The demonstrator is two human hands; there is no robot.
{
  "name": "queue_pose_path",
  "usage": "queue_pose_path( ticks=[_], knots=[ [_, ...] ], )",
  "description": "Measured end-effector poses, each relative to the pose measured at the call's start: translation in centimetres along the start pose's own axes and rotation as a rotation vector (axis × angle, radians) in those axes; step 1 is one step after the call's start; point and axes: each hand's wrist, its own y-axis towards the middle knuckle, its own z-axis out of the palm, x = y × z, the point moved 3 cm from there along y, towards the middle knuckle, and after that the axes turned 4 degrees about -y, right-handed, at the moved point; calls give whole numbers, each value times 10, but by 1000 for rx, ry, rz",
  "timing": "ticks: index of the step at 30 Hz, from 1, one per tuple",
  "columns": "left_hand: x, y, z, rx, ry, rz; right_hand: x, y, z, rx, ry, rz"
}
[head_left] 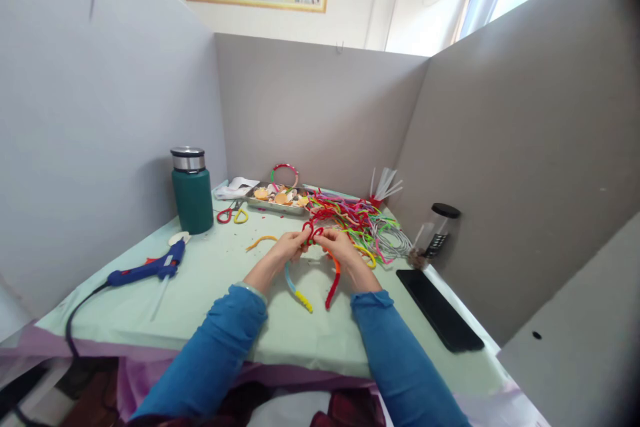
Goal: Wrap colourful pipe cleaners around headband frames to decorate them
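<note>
Head view: both hands close together above the pale green table point(220, 267).
Left hand point(290, 245): fingertips closed in a pinch on red loops point(309, 229).
Right hand point(337, 245): fingertips pinching the same red loops from the other side.
Wrapped band point(303, 300): below the fingers, open ends pointing toward the body.
Red loops: between the fingertips, apparently being shaped or twisted at the band's top; fastening hidden, cannot tell.
Band's top: next move seemingly calling for a firm, steady pinch at the join.
Pipe cleaners point(345, 213): just beyond the fingers, mostly rightward.
Glue gun point(147, 272): well apart, left of the fingers.
</note>
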Motion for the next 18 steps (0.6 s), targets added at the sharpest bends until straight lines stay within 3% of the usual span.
queue_pose_path(
  ticks=[5,8,14,18],
  knots=[
    [2,3,-5,-3,-24,17,-2,3,-3,-120,-40,2],
    [4,5,-7,4,-17,12,-1,2,-4,-106,-46,-7],
    [4,5,-7,-55,41,-8,12,1,-7,-136,-89,-266],
    [3,4,-5,-82,86,-9,14,4,-5,-129,-165,-328]
  ],
)
